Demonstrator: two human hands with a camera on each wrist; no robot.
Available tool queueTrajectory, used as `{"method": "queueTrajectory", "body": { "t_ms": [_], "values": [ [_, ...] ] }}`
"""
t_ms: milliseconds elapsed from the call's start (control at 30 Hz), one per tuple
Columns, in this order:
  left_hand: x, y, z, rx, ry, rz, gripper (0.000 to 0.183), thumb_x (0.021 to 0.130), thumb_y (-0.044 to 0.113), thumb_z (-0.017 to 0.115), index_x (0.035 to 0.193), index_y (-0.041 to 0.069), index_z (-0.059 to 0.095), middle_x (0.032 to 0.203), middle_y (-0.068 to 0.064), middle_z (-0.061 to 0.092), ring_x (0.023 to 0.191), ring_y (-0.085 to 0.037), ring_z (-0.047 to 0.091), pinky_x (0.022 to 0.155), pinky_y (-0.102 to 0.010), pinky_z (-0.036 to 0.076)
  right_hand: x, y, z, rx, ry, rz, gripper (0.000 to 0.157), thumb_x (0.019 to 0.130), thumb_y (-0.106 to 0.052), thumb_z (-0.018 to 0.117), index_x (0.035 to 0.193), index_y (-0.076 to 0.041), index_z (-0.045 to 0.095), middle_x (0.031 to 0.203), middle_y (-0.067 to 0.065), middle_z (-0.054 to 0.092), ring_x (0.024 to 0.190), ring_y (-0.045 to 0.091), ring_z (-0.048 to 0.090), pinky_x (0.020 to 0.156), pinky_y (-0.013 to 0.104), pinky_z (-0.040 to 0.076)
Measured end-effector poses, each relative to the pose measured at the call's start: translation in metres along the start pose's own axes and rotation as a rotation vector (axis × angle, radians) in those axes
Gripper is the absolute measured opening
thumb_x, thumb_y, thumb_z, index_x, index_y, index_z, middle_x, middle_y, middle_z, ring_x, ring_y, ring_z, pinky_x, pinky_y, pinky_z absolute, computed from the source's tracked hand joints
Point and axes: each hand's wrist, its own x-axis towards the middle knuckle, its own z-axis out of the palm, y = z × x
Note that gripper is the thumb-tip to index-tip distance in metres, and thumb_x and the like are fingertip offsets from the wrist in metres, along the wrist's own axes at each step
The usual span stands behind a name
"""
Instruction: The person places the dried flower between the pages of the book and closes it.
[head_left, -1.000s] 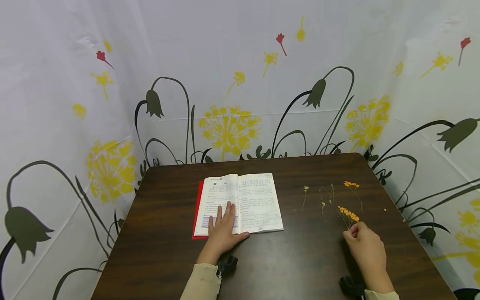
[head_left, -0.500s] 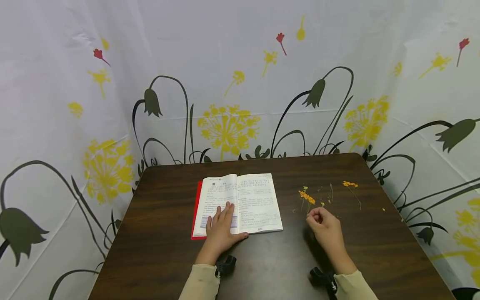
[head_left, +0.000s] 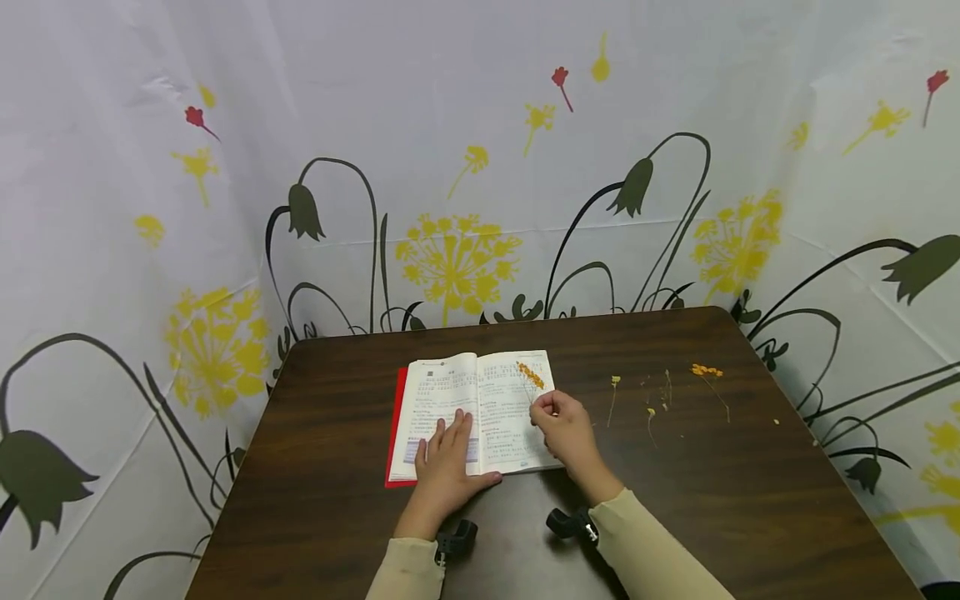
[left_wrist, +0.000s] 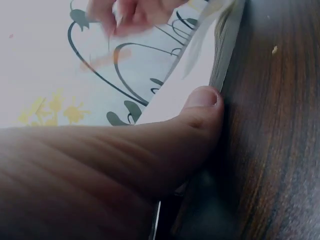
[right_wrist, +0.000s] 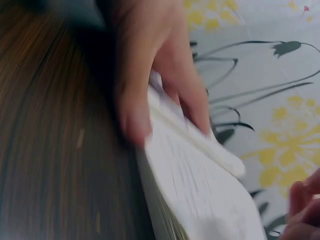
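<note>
The orange flower sprig [head_left: 531, 375] is over the upper part of the right-hand page, its head towards the far side and its stem running down into the grip. The left wrist view shows a blurred orange patch against the cloth, clear of the paper, so it seems to be held above the page. Under it lies an open book [head_left: 510, 450], a red edge [head_left: 395, 429] showing at its left. To handle the sprig well, I would keep the pinch light, bring the flower head down flat with the stem straight, and part the fingers gently so that thin dry-looking petals do not drag or snap.

The right hand [head_left: 568, 429] pinches the stem between thumb and fingertips, the other fingers bent in. The left hand [head_left: 447, 471] lies spread on the left page, its thumb reaching along the near edge past the fold; steady pressure there should keep the leaves from lifting.

The book rests on the dark bench [head_left: 315, 467]. To its right, well apart from one another, lie another orange sprig [head_left: 707, 370] and a small yellow sprig [head_left: 615, 380], with more thin stems between. A flower-printed cloth [head_left: 480, 100] hangs behind
</note>
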Motion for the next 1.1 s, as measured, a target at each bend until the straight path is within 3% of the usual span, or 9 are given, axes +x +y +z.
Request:
{"method": "queueTrajectory", "body": {
  "t_ms": [167,333,533,700,900,1100],
  "values": [
    [-0.001,-0.002,0.0,0.018,0.012,0.02,0.121,0.079,0.059,0.093,0.173,0.015,0.031,0.181,-0.011,0.029,0.167,-0.046,0.019,0.129,-0.076,0.011,0.015,0.011,0.035,0.087,-0.094,0.051,0.011,0.097,-0.012,0.066,0.093,-0.002,0.069,0.071,0.01,0.066,0.041,0.009,0.047,0.036,0.024,0.037],
    [-0.002,-0.005,0.0,0.017,0.024,0.029,0.12,0.08,0.065,0.09,0.173,0.016,0.032,0.181,-0.01,0.03,0.167,-0.046,0.02,0.128,-0.077,0.013,0.023,0.027,0.053,0.013,-0.096,0.049,0.009,0.096,-0.013,0.066,0.089,-0.007,0.067,0.061,0.002,0.062,0.038,0.009,0.054,0.037,0.026,0.047],
    [-0.001,-0.005,-0.001,0.02,0.078,0.017,0.097,0.092,0.06,0.081,0.169,0.017,0.04,0.178,-0.009,0.037,0.164,-0.044,0.027,0.124,-0.076,0.021,0.023,0.028,0.054,-0.091,-0.098,0.042,0.01,0.096,-0.015,0.068,0.089,-0.008,0.067,0.055,-0.003,0.056,0.036,0.011,0.054,0.038,0.026,0.047],
    [0.001,-0.004,-0.002,0.021,0.13,0.017,0.094,0.09,0.056,0.085,0.166,0.017,0.046,0.174,-0.009,0.041,0.16,-0.043,0.032,0.12,-0.076,0.026,0.024,0.023,0.055,-0.144,-0.112,0.033,0.011,0.098,-0.018,0.071,0.092,-0.009,0.068,0.059,-0.004,0.058,0.039,0.012,0.054,0.038,0.026,0.047],
    [0.0,-0.005,-0.001,-0.012,0.114,0.003,0.095,0.089,0.054,0.087,0.166,0.016,0.046,0.175,-0.009,0.04,0.16,-0.044,0.03,0.12,-0.077,0.024,0.024,0.026,0.053,-0.167,-0.148,0.016,0.014,0.099,-0.024,0.075,0.095,-0.01,0.071,0.061,-0.004,0.057,0.04,0.012,0.053,0.037,0.025,0.043],
    [0.0,-0.005,0.002,-0.026,0.106,-0.002,0.095,0.089,0.053,0.087,0.167,0.021,0.044,0.176,-0.008,0.038,0.162,-0.044,0.027,0.121,-0.077,0.022,0.023,0.029,0.048,-0.13,-0.146,0.009,0.01,0.1,-0.017,0.07,0.096,-0.008,0.071,0.062,-0.006,0.054,0.041,0.011,0.051,0.037,0.024,0.041]
  ]
}}
